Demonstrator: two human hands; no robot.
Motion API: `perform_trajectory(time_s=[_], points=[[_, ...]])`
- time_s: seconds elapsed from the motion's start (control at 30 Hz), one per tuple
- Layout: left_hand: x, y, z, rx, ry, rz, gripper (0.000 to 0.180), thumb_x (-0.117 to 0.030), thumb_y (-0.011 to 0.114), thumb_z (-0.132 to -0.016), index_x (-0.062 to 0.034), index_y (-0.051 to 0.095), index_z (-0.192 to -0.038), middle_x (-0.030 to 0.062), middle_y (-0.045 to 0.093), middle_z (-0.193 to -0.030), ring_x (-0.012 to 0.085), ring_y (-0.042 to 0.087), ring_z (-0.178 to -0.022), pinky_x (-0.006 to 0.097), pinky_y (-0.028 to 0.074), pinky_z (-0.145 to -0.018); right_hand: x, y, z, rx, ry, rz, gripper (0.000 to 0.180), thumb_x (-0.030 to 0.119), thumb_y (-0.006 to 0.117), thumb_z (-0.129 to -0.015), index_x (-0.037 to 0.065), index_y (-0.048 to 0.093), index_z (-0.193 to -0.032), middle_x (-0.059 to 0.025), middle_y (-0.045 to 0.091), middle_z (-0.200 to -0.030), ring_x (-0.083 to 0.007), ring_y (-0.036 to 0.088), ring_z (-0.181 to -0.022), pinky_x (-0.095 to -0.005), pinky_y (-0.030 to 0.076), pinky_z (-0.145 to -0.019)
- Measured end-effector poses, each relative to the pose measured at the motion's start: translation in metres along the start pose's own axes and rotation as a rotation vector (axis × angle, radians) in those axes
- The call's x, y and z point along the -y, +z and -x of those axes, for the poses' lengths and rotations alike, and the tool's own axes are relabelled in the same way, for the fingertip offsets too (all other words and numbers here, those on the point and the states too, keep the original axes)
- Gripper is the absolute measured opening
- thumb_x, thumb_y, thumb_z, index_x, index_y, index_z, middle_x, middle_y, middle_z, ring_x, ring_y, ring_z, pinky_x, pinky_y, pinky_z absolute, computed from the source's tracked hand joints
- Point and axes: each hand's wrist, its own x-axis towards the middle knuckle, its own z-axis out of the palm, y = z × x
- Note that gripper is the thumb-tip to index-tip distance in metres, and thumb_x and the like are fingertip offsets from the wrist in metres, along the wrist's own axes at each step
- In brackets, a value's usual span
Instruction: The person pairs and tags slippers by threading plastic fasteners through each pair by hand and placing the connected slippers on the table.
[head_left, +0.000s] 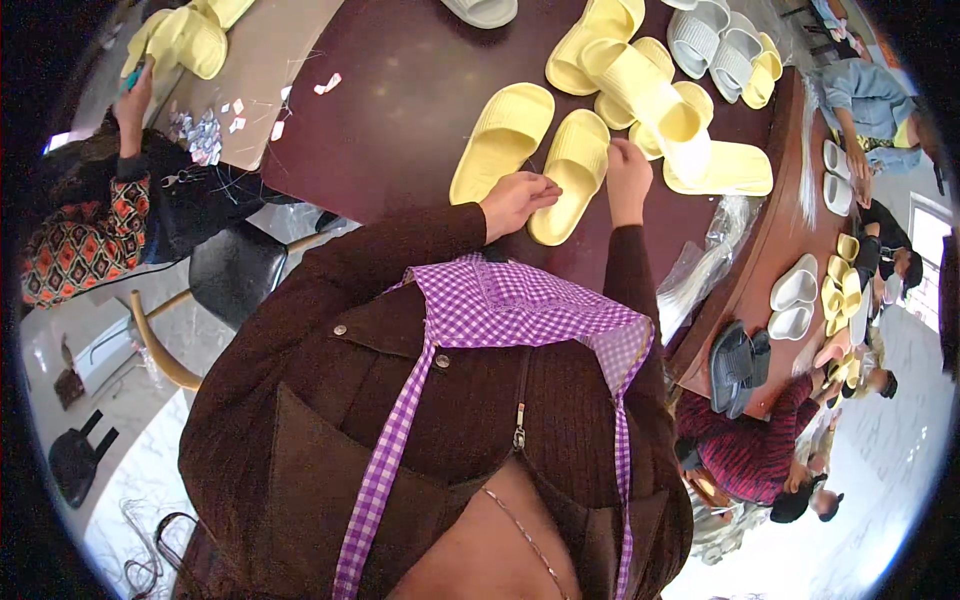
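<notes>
Ylw slipper [573, 163] x1, btwn 2 hands [513, 205] [628, 180]

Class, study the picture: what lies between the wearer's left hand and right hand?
In the head view, one yellow slipper lies between the left hand and the right hand, its open toe end pointing toward the wearer.

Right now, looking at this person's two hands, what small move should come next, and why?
Probably steady the yellow slipper between them with the right hand. The left hand has its fingertips drawn together at the slipper's left edge, while the right hand's fingertips are at its right edge, so light support there seems sensible. Whether either hand grips it is unclear.
</notes>
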Motion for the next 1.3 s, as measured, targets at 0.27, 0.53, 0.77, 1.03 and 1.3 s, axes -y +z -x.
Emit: perform_trajectory(time_s=[0.27,0.53,0.77,1.03,1.3], points=[[0.004,0.000,-0.003,0.010,0.012,-0.024,0.019,-0.004,0.044,-0.090,0.0118,0.046,-0.101,0.0196,0.052,-0.105,0.0278,0.054,-0.102,0.034,0.046,-0.092,0.000,0.029,-0.052,0.317,0.027,0.451,0.031,0.030,0.058,-0.077,0.001,0.065,-0.086,-0.0161,0.065,-0.079,-0.0303,0.062,-0.073,-0.0371,0.047,-0.068],[0.000,0.001,-0.005,0.031,0.002,-0.033,0.020,-0.005,0.045,-0.090,0.0122,0.046,-0.101,0.0198,0.052,-0.105,0.0265,0.055,-0.100,0.033,0.048,-0.090,-0.005,0.040,-0.067,0.490,0.127,0.134,0.033,0.028,0.056,-0.077,-0.004,0.064,-0.082,-0.0125,0.061,-0.065,-0.0232,0.059,-0.059,-0.0343,0.044,-0.059],[0.000,0.001,-0.006,0.032,0.009,-0.039,0.021,-0.006,0.045,-0.091,0.0117,0.046,-0.102,0.0191,0.053,-0.103,0.0260,0.056,-0.097,0.033,0.049,-0.089,-0.003,0.042,-0.060,0.487,0.133,-0.056,0.031,0.024,0.057,-0.078,-0.005,0.064,-0.085,-0.0090,0.062,-0.068,-0.0170,0.058,-0.062,-0.0308,0.045,-0.060],[-0.013,-0.010,0.006,0.046,-0.082,-0.102,0.023,-0.014,0.047,-0.091,0.0049,0.050,-0.104,0.0109,0.057,-0.090,0.0172,0.057,-0.080,0.027,0.050,-0.069,-0.011,0.043,-0.056,0.243,0.119,-0.148,0.027,0.018,0.057,-0.076,-0.005,0.064,-0.087,-0.0117,0.064,-0.074,-0.0187,0.059,-0.068,-0.0305,0.045,-0.065],[-0.022,-0.009,0.044,0.106,-0.226,-0.290,0.023,-0.018,0.051,-0.089,0.0005,0.056,-0.101,0.0039,0.058,-0.076,0.0096,0.052,-0.063,0.022,0.040,-0.050,-0.014,0.043,-0.050,0.124,0.080,-0.126,0.025,0.017,0.058,-0.076,-0.004,0.064,-0.087,-0.0139,0.064,-0.077,-0.0210,0.059,-0.070,-0.0310,0.046,-0.066]])
